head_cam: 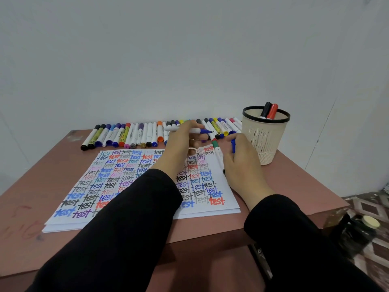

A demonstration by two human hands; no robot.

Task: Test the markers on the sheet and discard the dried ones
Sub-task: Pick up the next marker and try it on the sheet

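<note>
A white sheet (117,182) covered with the word "test" in many colours lies on the brown table (35,186). Behind it runs a long row of capped markers (134,134). My left hand (181,142) holds a white marker with a blue tip (195,130), uncapped, level above the sheet's far edge. My right hand (242,163) is closed on a blue cap (233,145), just right of that tip. A green-banded white marker (217,152) lies at the sheet's right edge, partly under my right hand.
A beige basket with a black rim (265,140) stands at the table's back right and holds a black and a red marker (269,111). A dark bottle (355,230) sits on the patterned floor to the right. A white wall rises behind the table.
</note>
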